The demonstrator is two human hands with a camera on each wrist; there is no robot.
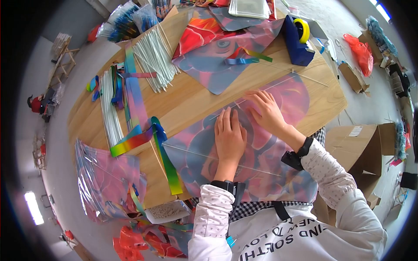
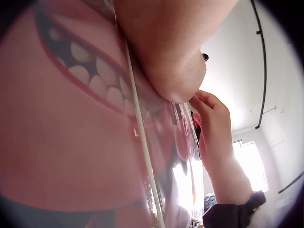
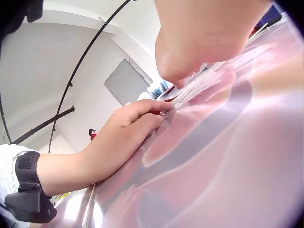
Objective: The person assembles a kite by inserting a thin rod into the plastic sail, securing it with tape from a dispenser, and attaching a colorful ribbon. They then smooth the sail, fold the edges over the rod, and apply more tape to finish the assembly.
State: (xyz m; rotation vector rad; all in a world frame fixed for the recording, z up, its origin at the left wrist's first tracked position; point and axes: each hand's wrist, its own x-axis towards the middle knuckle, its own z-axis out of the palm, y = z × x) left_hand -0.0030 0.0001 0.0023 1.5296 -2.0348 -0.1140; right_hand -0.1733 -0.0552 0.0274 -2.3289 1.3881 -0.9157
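Observation:
A large printed kite sheet [image 1: 191,137], pink and grey with a cartoon face, lies across the near side of the table. Thin white rods cross it; one rod [image 2: 137,109] runs over the printed mouth in the left wrist view. My left hand [image 1: 230,137] rests on the sheet, its fingers extended toward the far edge. Farther right, my right hand [image 1: 266,112] lies on the sheet with its fingertips at that same edge, beside a rod. In the right wrist view the left hand [image 3: 118,137] touches the shiny film with thumb and fingers.
Bundles of white rods [image 1: 156,61] and rainbow ribbons [image 1: 133,142] lie at the left. More kite sheets [image 1: 213,56] are at the back, near a blue tape dispenser [image 1: 298,45] holding yellow tape. A cardboard box [image 1: 355,143] stands right of the table, a white tray [image 1: 167,213] at its near edge.

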